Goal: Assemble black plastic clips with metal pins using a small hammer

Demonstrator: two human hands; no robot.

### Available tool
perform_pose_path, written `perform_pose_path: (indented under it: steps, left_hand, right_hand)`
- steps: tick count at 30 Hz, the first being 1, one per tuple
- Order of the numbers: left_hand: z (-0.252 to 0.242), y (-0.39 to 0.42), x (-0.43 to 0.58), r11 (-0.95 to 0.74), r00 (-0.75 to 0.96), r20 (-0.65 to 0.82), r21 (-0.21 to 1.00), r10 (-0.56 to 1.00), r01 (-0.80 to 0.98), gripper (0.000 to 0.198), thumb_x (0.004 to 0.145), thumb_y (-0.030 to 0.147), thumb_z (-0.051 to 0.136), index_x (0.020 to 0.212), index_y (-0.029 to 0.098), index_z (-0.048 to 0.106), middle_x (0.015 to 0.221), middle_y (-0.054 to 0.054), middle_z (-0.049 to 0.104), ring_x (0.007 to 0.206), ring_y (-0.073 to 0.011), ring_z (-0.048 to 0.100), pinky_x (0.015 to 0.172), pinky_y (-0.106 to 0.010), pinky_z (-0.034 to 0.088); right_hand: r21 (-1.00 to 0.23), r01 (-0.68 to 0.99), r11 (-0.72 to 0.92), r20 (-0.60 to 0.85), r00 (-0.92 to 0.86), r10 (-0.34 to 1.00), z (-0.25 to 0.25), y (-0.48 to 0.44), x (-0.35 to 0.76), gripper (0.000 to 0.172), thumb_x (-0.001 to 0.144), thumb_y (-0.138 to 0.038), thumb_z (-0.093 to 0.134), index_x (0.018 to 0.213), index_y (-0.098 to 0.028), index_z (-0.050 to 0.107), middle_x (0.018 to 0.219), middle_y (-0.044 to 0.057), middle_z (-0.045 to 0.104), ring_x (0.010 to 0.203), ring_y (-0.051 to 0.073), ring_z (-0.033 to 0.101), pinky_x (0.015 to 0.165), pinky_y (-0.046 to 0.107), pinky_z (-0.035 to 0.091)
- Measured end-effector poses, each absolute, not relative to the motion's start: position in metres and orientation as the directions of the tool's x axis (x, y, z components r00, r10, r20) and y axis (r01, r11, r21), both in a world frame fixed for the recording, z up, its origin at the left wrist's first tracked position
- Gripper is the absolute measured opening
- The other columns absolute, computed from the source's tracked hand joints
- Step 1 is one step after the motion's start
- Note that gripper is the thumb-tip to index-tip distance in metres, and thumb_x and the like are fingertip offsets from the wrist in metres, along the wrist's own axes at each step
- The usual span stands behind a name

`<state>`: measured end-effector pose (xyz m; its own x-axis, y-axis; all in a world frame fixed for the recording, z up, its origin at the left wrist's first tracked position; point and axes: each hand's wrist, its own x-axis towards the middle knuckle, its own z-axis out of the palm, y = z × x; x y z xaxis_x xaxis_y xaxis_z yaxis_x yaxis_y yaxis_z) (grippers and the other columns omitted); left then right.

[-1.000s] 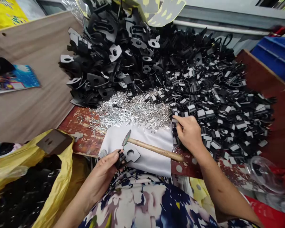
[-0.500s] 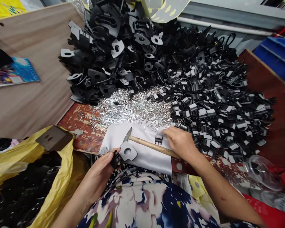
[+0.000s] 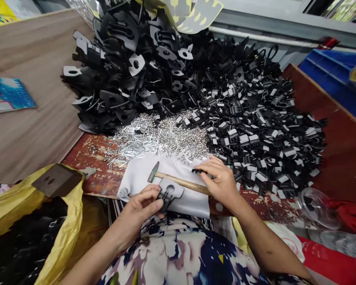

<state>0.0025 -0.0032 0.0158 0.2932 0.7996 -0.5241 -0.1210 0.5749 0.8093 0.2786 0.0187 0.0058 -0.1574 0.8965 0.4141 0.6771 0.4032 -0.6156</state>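
**Right hand back over the cloth with a small clip; left hand grips the plate**

Since the earlier frames the right hand (image 3: 222, 180) has left the clip heap and pulled in toward the body; it now sits over the hammer handle, pinching a small black clip (image 3: 199, 171) between thumb and fingertips. The left hand (image 3: 142, 206) has shifted slightly right and up, fingers closed around the near end of a flat black plate with a round hole (image 3: 170, 191) (a darker clip-like piece seems attached under the thumb, hard to tell).

The plate lies on the white cloth (image 3: 142, 176), its far edge touching or overlapping the hammer (image 3: 178, 181), which lies across the cloth, head to the left and wooden handle running under the right hand. The small clip is held just above the handle, near the plate but apart from it.

Behind the cloth: a spread of silver pins (image 3: 160, 136) on the worn red board (image 3: 97, 158). Further back left, a heap of large black plates (image 3: 121, 79); right, a wide heap of small black clips (image 3: 264, 130) with white labels. Left foreground: yellow bag (image 3: 62, 221) holding dark parts, a dark metal block (image 3: 53, 180) on its rim. Blue bin (image 3: 332, 75) far right, a booklet (image 3: 8, 95) on the wooden table far left.
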Motion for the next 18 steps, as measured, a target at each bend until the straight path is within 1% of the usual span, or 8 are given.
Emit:
perform_pose_path:
  steps: [2, 5, 9, 13, 14, 15, 17, 18]
  left_hand:
    - [0.021, 0.003, 0.021, 0.551, 0.336, -0.475, 0.815, 0.813, -0.181, 0.028, 0.068, 0.043, 0.092, 0.077, 0.019, 0.081, 0.117, -0.008, 0.052, 0.088, -0.0186, 0.055, 0.066, -0.029, 0.062]
    - [0.026, 0.010, 0.041, 0.525, 0.393, -0.402, 0.802, 0.827, -0.284, 0.026, 0.073, 0.042, 0.089, 0.082, 0.019, 0.081, 0.104, -0.006, 0.056, 0.085, -0.0167, 0.056, 0.069, -0.028, 0.062]
    - [0.028, 0.011, 0.047, 0.481, 0.402, -0.337, 0.809, 0.851, -0.339, 0.023, 0.078, 0.039, 0.086, 0.083, 0.017, 0.081, 0.106, -0.007, 0.058, 0.087, -0.0166, 0.058, 0.072, -0.027, 0.062]
    - [0.025, 0.009, 0.042, 0.468, 0.370, -0.340, 0.812, 0.865, -0.349, 0.025, 0.077, 0.041, 0.087, 0.081, 0.017, 0.080, 0.106, -0.007, 0.056, 0.087, -0.0173, 0.057, 0.067, -0.026, 0.062]
    - [0.023, 0.009, 0.040, 0.466, 0.367, -0.341, 0.817, 0.865, -0.339, 0.026, 0.077, 0.041, 0.086, 0.081, 0.017, 0.080, 0.104, -0.007, 0.056, 0.086, -0.0176, 0.057, 0.065, -0.026, 0.061]
    - [0.022, 0.008, 0.039, 0.462, 0.365, -0.342, 0.826, 0.866, -0.323, 0.026, 0.077, 0.041, 0.086, 0.081, 0.016, 0.080, 0.102, -0.007, 0.056, 0.086, -0.0180, 0.057, 0.063, -0.026, 0.061]
    - [0.019, 0.008, 0.034, 0.443, 0.350, -0.340, 0.853, 0.873, -0.275, 0.026, 0.077, 0.042, 0.085, 0.082, 0.017, 0.080, 0.104, -0.008, 0.055, 0.086, -0.0192, 0.057, 0.061, -0.027, 0.062]
    - [0.019, 0.008, 0.032, 0.428, 0.337, -0.337, 0.869, 0.879, -0.247, 0.026, 0.077, 0.042, 0.085, 0.082, 0.017, 0.080, 0.110, -0.009, 0.056, 0.087, -0.0200, 0.057, 0.060, -0.028, 0.062]
  right_hand:
    - [-0.729, 0.540, 0.420, 0.447, -0.088, 0.890, 0.009, 0.018, 0.257, 0.019, 0.090, -0.014, 0.065, 0.100, -0.027, 0.076, 0.095, 0.000, 0.078, 0.089, 0.019, 0.072, 0.114, 0.053, 0.042]
    - [-0.775, 0.475, 0.417, 0.473, -0.001, 0.881, 0.009, 0.016, 0.225, 0.017, 0.086, -0.013, 0.067, 0.093, -0.027, 0.075, 0.091, -0.001, 0.079, 0.094, 0.020, 0.074, 0.121, 0.058, 0.034]
    - [-0.738, 0.502, 0.452, 0.536, 0.029, 0.844, 0.005, 0.012, 0.210, 0.018, 0.087, -0.011, 0.064, 0.092, -0.026, 0.074, 0.086, -0.002, 0.079, 0.098, 0.022, 0.075, 0.124, 0.061, 0.026]
    - [-0.651, 0.541, 0.533, 0.584, -0.092, 0.807, 0.004, 0.010, 0.214, 0.029, 0.091, -0.011, 0.058, 0.108, -0.028, 0.074, 0.094, -0.001, 0.080, 0.109, 0.025, 0.073, 0.126, 0.065, 0.017]
    - [-0.665, 0.525, 0.532, 0.560, -0.121, 0.820, 0.003, 0.008, 0.215, 0.031, 0.092, -0.011, 0.056, 0.111, -0.028, 0.074, 0.096, 0.000, 0.080, 0.110, 0.025, 0.072, 0.125, 0.066, 0.018]
    - [-0.708, 0.489, 0.510, 0.514, -0.139, 0.846, 0.003, 0.006, 0.215, 0.030, 0.093, -0.013, 0.056, 0.112, -0.028, 0.074, 0.099, 0.001, 0.080, 0.110, 0.025, 0.072, 0.124, 0.065, 0.023]
    - [-0.850, 0.352, 0.392, 0.358, -0.160, 0.920, 0.002, 0.000, 0.214, 0.024, 0.095, -0.020, 0.056, 0.109, -0.026, 0.074, 0.102, 0.004, 0.079, 0.103, 0.024, 0.073, 0.117, 0.057, 0.041]
    - [-0.917, 0.262, 0.300, 0.258, -0.182, 0.949, 0.003, -0.003, 0.214, 0.022, 0.096, -0.024, 0.056, 0.109, -0.024, 0.074, 0.103, 0.006, 0.079, 0.100, 0.023, 0.073, 0.109, 0.051, 0.049]
